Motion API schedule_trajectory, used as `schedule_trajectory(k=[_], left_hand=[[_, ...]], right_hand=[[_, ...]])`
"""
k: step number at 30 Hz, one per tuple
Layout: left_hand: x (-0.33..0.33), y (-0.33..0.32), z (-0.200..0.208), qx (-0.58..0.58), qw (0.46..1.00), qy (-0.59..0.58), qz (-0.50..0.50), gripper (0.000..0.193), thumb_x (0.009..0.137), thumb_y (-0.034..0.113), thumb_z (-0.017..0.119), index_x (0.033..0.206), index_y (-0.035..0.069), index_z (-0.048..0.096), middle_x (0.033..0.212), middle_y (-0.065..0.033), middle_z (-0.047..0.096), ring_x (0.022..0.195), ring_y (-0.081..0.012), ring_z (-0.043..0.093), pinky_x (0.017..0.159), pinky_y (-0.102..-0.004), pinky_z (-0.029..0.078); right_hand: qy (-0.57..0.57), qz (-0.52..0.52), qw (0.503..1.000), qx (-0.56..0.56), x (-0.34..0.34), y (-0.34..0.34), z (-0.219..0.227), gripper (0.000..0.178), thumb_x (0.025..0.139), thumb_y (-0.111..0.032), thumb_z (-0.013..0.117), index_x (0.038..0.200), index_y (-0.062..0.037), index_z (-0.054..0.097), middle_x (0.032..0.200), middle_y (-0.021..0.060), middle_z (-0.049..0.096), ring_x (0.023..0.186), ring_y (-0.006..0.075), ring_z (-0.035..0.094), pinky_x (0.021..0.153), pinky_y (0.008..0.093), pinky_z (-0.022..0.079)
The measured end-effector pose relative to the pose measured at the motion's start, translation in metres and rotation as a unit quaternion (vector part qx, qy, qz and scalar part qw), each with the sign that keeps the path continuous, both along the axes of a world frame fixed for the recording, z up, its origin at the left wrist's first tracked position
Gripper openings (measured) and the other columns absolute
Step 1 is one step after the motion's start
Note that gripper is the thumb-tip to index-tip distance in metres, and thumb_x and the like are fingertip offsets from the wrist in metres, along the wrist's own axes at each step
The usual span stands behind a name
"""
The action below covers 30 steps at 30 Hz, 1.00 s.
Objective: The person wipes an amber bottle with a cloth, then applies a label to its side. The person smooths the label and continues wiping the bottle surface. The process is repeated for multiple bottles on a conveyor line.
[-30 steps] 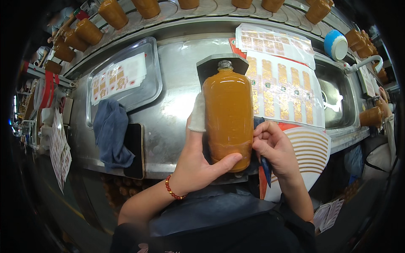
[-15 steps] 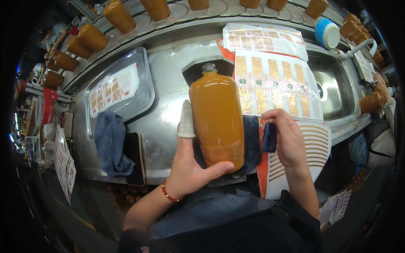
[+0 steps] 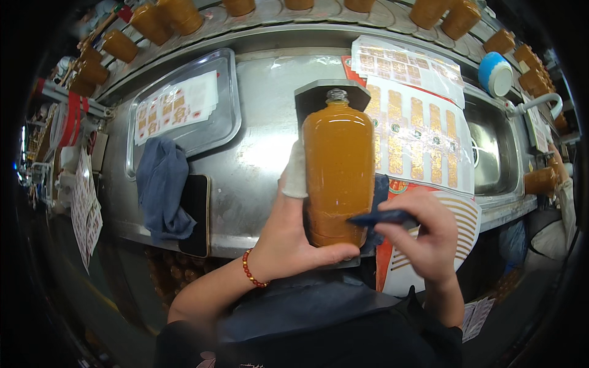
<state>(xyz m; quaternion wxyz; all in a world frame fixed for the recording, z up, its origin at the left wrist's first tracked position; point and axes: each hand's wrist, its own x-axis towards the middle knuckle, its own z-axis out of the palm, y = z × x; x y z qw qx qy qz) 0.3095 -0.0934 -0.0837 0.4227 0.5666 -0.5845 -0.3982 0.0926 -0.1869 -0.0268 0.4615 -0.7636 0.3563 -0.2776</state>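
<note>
An amber-brown glass bottle with a clear neck lies on its back in the middle of the bench, neck pointing away from me, on a dark angular stand. A lighter, textured band crosses its lower part. My left hand grips the bottle from the left, thumb across its base; a whitish finger cover is on one finger along its side. Pinched between my right hand's thumb and fingers is a small dark blue scraper-like piece, its tip against the bottle's lower right face. A dark cloth shows beside the bottle.
Sheets of gold labels lie on the right, beside a sink with a faucet. Left are a metal tray of label sheets, a blue cloth and a dark flat device. Brown bottles line the far conveyor.
My right hand has moved left, bringing the blue piece from beside the bottle onto its lower face. My left hand keeps its grip. The whole view has shifted slightly.
</note>
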Motion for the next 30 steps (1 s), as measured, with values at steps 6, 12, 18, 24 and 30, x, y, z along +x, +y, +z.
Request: schedule_trajectory(k=[6, 12, 18, 24, 30], left_hand=[[-0.003, 0.0, 0.009, -0.045, 0.996, -0.082, 0.009, 0.13, 0.065, 0.038, 0.095, 0.158, -0.005, 0.015, 0.163, -0.0327, 0.011, 0.146, -0.0496, 0.031, 0.12, -0.0464, 0.033], [-0.007, 0.005, 0.017, -0.045, 0.991, -0.118, 0.035, 0.114, 0.068, 0.033, 0.094, 0.152, -0.008, 0.029, 0.161, -0.0353, 0.014, 0.144, -0.0507, 0.034, 0.118, -0.0453, 0.036], [-0.007, 0.003, 0.014, -0.068, 0.989, -0.127, 0.032, 0.128, 0.066, 0.033, 0.096, 0.158, -0.006, 0.015, 0.16, -0.035, 0.018, 0.148, -0.0502, 0.028, 0.121, -0.047, 0.03], [-0.007, 0.006, 0.01, -0.073, 0.989, -0.121, 0.038, 0.129, 0.065, 0.033, 0.096, 0.158, -0.005, 0.015, 0.16, -0.0345, 0.019, 0.148, -0.0498, 0.029, 0.121, -0.0471, 0.031], [-0.002, 0.004, 0.004, -0.081, 0.991, -0.097, 0.037, 0.121, 0.067, 0.033, 0.094, 0.156, -0.005, 0.021, 0.16, -0.0326, 0.021, 0.146, -0.0487, 0.032, 0.12, -0.0466, 0.033]], right_hand=[[0.042, 0.103, 0.987, -0.115, 0.006, -0.001, 0.023, 0.028, 0.072, 0.009, 0.078, 0.098, -0.0019, 0.075, 0.085, 0.0075, 0.07, 0.076, 0.018, 0.064, 0.064, 0.0279, 0.048], [0.095, 0.081, 0.976, -0.178, 0.006, -0.006, 0.029, 0.036, 0.069, 0.006, 0.081, 0.103, -0.0026, 0.076, 0.084, 0.0094, 0.065, 0.076, 0.0227, 0.063, 0.064, 0.0316, 0.049], [0.103, 0.119, 0.962, -0.225, 0.015, -0.006, 0.036, 0.038, 0.066, 0.004, 0.083, 0.102, -0.0032, 0.076, 0.085, 0.01, 0.067, 0.074, 0.0227, 0.061, 0.061, 0.0319, 0.047], [0.13, 0.172, 0.953, -0.214, 0.025, -0.006, 0.043, 0.029, 0.071, 0.007, 0.079, 0.099, 0.0005, 0.075, 0.085, 0.0087, 0.064, 0.074, 0.0199, 0.06, 0.066, 0.029, 0.047], [0.129, 0.182, 0.953, -0.205, 0.025, -0.009, 0.044, 0.031, 0.069, 0.009, 0.077, 0.098, -0.0008, 0.075, 0.082, 0.008, 0.065, 0.073, 0.0199, 0.06, 0.064, 0.0291, 0.046]])
